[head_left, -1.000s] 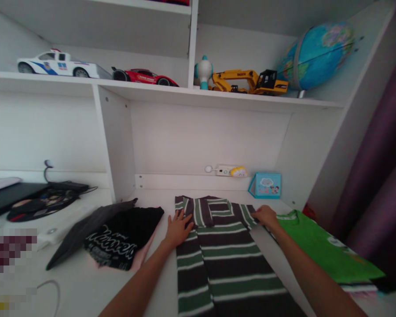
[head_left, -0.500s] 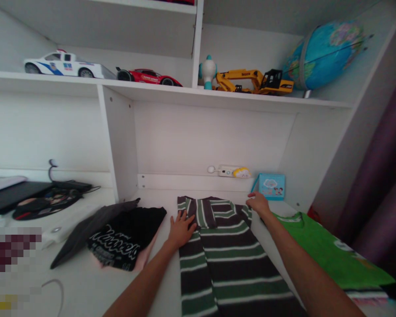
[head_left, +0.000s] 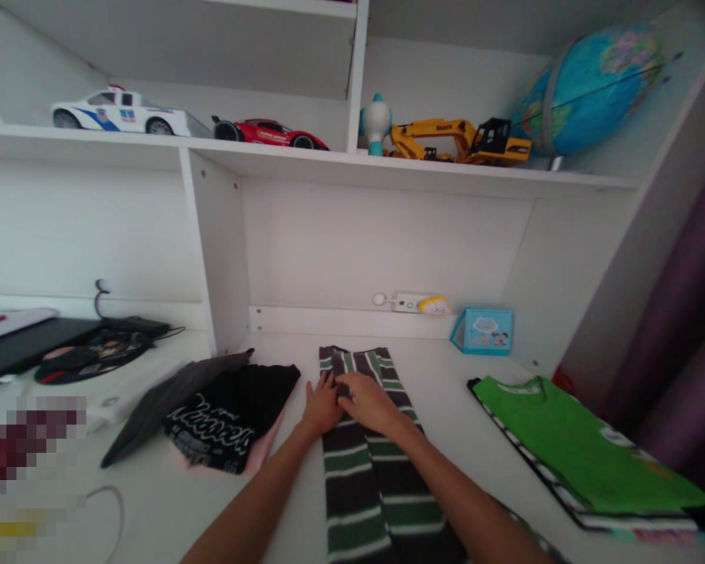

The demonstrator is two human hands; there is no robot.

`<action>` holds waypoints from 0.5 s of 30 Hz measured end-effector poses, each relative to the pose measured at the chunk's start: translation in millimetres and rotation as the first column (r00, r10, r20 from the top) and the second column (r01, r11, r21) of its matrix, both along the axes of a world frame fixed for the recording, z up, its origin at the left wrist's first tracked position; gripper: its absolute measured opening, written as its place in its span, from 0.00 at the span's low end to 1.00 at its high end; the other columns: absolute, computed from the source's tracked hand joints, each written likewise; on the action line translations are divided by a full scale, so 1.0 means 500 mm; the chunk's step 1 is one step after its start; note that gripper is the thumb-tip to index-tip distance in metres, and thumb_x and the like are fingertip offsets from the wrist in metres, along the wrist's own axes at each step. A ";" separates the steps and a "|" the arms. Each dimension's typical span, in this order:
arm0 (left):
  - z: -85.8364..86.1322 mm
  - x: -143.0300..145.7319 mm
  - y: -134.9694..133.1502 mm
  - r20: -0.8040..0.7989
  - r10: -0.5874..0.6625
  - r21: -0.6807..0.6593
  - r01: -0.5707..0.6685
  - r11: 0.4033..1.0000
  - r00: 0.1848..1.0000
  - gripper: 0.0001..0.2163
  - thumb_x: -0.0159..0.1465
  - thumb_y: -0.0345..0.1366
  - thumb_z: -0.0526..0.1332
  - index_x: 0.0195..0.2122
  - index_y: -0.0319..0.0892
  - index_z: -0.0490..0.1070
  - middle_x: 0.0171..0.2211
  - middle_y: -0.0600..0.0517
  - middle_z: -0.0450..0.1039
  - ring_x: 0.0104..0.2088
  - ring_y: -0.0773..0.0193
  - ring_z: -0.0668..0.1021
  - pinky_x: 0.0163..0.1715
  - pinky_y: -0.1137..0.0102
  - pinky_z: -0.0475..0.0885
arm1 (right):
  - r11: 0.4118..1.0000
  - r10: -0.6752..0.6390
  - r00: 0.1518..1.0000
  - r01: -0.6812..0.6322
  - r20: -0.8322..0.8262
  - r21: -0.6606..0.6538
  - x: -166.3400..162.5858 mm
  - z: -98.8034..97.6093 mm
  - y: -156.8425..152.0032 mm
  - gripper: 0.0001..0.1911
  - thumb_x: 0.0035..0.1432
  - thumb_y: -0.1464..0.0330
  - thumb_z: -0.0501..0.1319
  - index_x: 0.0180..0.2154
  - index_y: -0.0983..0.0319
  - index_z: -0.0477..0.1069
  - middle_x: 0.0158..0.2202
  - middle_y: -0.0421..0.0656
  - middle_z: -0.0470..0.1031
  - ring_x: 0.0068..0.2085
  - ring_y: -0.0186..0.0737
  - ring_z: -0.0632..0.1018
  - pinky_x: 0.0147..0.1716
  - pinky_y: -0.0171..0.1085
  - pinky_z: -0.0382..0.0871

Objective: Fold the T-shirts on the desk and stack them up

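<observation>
A striped shirt (head_left: 352,470) in dark brown, green and white lies on the white desk in front of me, its right side folded inward into a long narrow shape. My left hand (head_left: 322,403) rests on its left edge near the collar end, fingers spread. Close beside it, my right hand (head_left: 367,401) is closed, fingers curled down onto the folded cloth; the fabric between the fingertips is mostly hidden. My right forearm crosses over the shirt's lower part.
Left of the shirt lie a black printed garment (head_left: 229,423) and a dark grey one (head_left: 170,399). A stack topped by a green T-shirt (head_left: 581,439) lies at right. Behind stand a blue desk calendar (head_left: 485,330) and a power strip (head_left: 408,302). Toys line the shelf (head_left: 305,160) above.
My right hand has moved left from the shirt's far right edge to beside my left hand, bringing that side over. The shirt is now narrower. My left hand stays on it.
</observation>
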State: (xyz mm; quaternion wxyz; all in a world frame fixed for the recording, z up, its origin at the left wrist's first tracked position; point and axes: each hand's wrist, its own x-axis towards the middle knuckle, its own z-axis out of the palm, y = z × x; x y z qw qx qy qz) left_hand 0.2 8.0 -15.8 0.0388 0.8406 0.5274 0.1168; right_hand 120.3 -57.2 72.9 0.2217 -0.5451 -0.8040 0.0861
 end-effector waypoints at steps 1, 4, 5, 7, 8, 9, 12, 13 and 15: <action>0.000 0.000 0.001 0.011 0.006 -0.001 -0.006 1.000 1.000 0.22 0.57 0.40 0.48 0.54 0.46 0.58 0.59 0.49 0.48 0.59 0.52 0.47 0.52 0.46 0.46 | 1.000 -0.011 1.000 0.011 -0.009 -0.002 0.029 0.003 -0.020 0.20 0.49 0.70 0.56 0.47 0.62 0.65 0.45 0.45 0.70 0.43 0.38 0.71 0.43 0.33 0.61; 0.002 0.003 0.002 0.048 0.020 -0.003 -0.020 1.000 0.999 0.22 0.57 0.41 0.49 0.54 0.47 0.58 0.60 0.51 0.44 0.59 0.51 0.47 0.52 0.46 0.46 | 0.993 -0.088 0.996 0.087 -0.003 -0.084 0.152 0.002 -0.090 0.22 0.52 0.63 0.53 0.49 0.62 0.64 0.47 0.47 0.69 0.45 0.41 0.70 0.44 0.37 0.60; 0.003 0.003 0.002 0.057 0.021 -0.008 -0.020 1.000 0.998 0.22 0.57 0.41 0.49 0.54 0.47 0.58 0.60 0.51 0.44 0.59 0.52 0.47 0.52 0.46 0.45 | 0.984 -0.119 0.993 0.121 0.021 -0.133 0.198 -0.004 -0.117 0.22 0.52 0.61 0.52 0.48 0.63 0.64 0.46 0.48 0.69 0.45 0.42 0.70 0.45 0.38 0.60; 0.005 0.004 0.002 0.074 0.022 -0.018 -0.020 1.000 0.997 0.22 0.57 0.40 0.49 0.54 0.47 0.58 0.60 0.51 0.45 0.59 0.52 0.47 0.52 0.46 0.45 | 0.949 -0.187 0.979 0.201 0.079 -0.244 0.281 -0.021 -0.175 0.25 0.51 0.58 0.52 0.48 0.65 0.65 0.46 0.50 0.69 0.46 0.44 0.70 0.45 0.39 0.60; 0.005 0.004 0.002 0.083 0.023 -0.021 -0.021 1.000 0.996 0.22 0.57 0.39 0.50 0.54 0.47 0.58 0.60 0.51 0.45 0.59 0.52 0.47 0.52 0.46 0.45 | 0.926 -0.201 0.975 0.222 0.097 -0.306 0.314 -0.030 -0.204 0.26 0.51 0.57 0.52 0.48 0.66 0.65 0.43 0.50 0.71 0.44 0.44 0.71 0.43 0.38 0.61; 0.006 0.005 0.002 0.095 0.025 -0.024 -0.023 0.999 0.995 0.22 0.57 0.37 0.50 0.54 0.47 0.57 0.60 0.51 0.45 0.59 0.53 0.48 0.52 0.46 0.45 | 0.904 -0.207 0.972 0.232 0.108 -0.359 0.341 -0.039 -0.231 0.25 0.50 0.57 0.52 0.47 0.65 0.65 0.40 0.49 0.72 0.41 0.43 0.72 0.41 0.37 0.63; 0.010 0.006 0.003 0.166 0.061 -0.042 -0.055 0.998 0.984 0.21 0.59 0.33 0.46 0.55 0.47 0.55 0.59 0.53 0.49 0.59 0.57 0.50 0.53 0.49 0.46 | 0.881 -0.189 0.977 0.213 0.097 -0.424 0.373 -0.056 -0.295 0.17 0.47 0.62 0.55 0.39 0.61 0.70 0.34 0.44 0.74 0.36 0.41 0.74 0.34 0.33 0.65; 0.012 0.006 0.003 0.195 0.084 -0.054 -0.075 0.996 0.977 0.21 0.60 0.32 0.45 0.55 0.47 0.55 0.59 0.53 0.51 0.59 0.59 0.51 0.53 0.50 0.46 | 0.889 -0.190 0.978 0.210 0.091 -0.406 0.370 -0.057 -0.309 0.14 0.46 0.65 0.55 0.36 0.60 0.71 0.35 0.43 0.74 0.37 0.41 0.74 0.35 0.33 0.65; 0.016 0.006 0.003 0.238 0.130 -0.078 -0.115 0.990 0.962 0.21 0.62 0.31 0.41 0.56 0.45 0.53 0.58 0.53 0.53 0.58 0.62 0.53 0.54 0.54 0.47 | 0.918 -0.198 0.976 0.215 0.087 -0.332 0.352 -0.054 -0.328 0.12 0.45 0.69 0.54 0.33 0.58 0.72 0.35 0.42 0.75 0.39 0.41 0.74 0.37 0.33 0.65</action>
